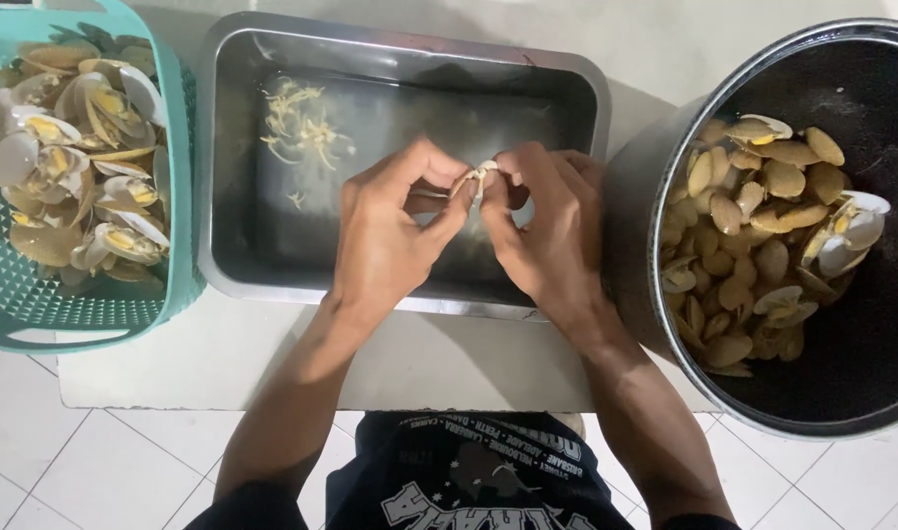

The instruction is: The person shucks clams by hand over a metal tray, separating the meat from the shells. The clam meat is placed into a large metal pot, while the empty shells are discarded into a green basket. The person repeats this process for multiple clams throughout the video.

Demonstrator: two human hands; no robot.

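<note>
My left hand (pixel 390 231) and my right hand (pixel 547 231) meet over a rectangular steel tray (pixel 228 177). Both pinch one small pale clam (pixel 481 177) between thumbs and fingertips. Thin yellowish scraps of clam meat (pixel 301 128) lie in shallow water at the tray's far left. A teal plastic basket (pixel 76 309) at the left holds several opened shells with yellow meat (pixel 76 147). At the right a large dark round pot (pixel 861 383) holds a heap of tan clams (pixel 753 245), some of them gaping open.
The tray and basket rest on a pale slab (pixel 223 363) above a white tiled floor (pixel 95 461). The pot stands close against the tray's right end. My dark printed shirt (pixel 468 481) shows at the bottom middle.
</note>
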